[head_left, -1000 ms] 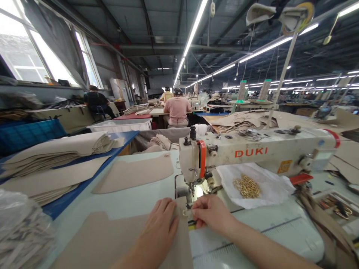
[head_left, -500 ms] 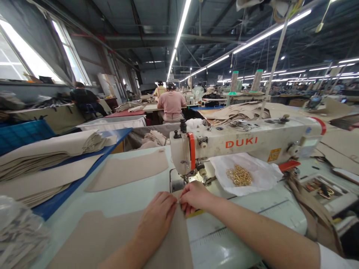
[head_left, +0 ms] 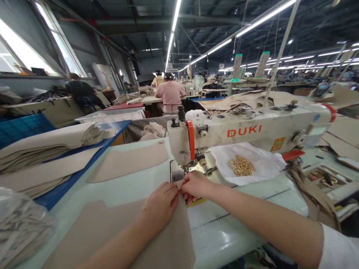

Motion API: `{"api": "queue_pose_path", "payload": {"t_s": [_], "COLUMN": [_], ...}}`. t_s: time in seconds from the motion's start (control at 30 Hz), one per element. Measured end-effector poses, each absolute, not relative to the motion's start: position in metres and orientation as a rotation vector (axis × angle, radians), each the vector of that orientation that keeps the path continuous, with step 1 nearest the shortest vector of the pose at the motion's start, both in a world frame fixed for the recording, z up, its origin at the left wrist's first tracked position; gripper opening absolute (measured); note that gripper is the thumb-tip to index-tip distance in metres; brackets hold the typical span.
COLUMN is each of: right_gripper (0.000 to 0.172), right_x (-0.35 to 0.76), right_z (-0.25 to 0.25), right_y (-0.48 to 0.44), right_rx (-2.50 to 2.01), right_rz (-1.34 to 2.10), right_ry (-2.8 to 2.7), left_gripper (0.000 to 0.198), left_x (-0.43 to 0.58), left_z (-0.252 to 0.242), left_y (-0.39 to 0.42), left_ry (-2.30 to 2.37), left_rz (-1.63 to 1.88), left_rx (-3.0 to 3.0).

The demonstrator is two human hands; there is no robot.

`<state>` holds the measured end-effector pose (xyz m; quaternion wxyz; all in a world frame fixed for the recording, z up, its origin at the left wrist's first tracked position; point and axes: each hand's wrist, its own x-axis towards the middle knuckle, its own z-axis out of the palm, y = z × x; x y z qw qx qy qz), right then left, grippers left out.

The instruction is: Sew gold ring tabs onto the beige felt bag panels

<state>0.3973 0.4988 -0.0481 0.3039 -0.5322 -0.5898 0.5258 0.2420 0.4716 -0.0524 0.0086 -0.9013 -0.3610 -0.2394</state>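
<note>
A large beige fabric panel lies flat on the pale green sewing table, its far right corner close to the needle area of a white DUKI sewing machine. My left hand rests on that corner, fingers closed on the panel's edge. Right beside it, my right hand pinches the same edge, just in front of the presser foot. The fingertips nearly meet, and what lies between them is mostly hidden. A second beige piece lies flat left of the machine head.
Gold metal rings sit on a white cloth under the machine arm. Stacked beige panels lie on a blue board at left, near a clear plastic bag. A parts tray is at right. Co-workers sit further off.
The view has tilted down slightly, so most things appear higher in the picture. Both hands stay at the panel's corner beside the needle area, with little visible movement between them.
</note>
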Motion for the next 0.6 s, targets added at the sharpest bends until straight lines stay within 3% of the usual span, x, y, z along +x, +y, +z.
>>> {"api": "queue_pose_path", "payload": {"t_s": [0.23,0.33,0.47,0.6], "right_gripper": [0.018,0.016,0.018,0.014], "right_x": [0.426,0.444,0.459,0.454], "right_z": [-0.034,-0.034,-0.032,-0.035], "right_y": [0.466,0.445,0.427,0.427], "right_rx": [-1.381,-1.162,-0.729,-0.673], "right_rz": [0.801,0.564,-0.017,-0.148], "right_ry": [-2.092,-2.405,-2.835,-2.847], "left_gripper": [0.021,0.021,0.02,0.019], "left_x": [0.241,0.241,0.241,0.239], "left_z": [-0.05,-0.052,-0.056,-0.059], "left_y": [0.47,0.471,0.472,0.473], "left_ry": [-1.172,-1.165,-1.171,-1.145], "left_rz": [-0.839,-0.887,-0.9,-0.896], "left_rx": [-2.827,-2.826,-2.817,-2.807]}}
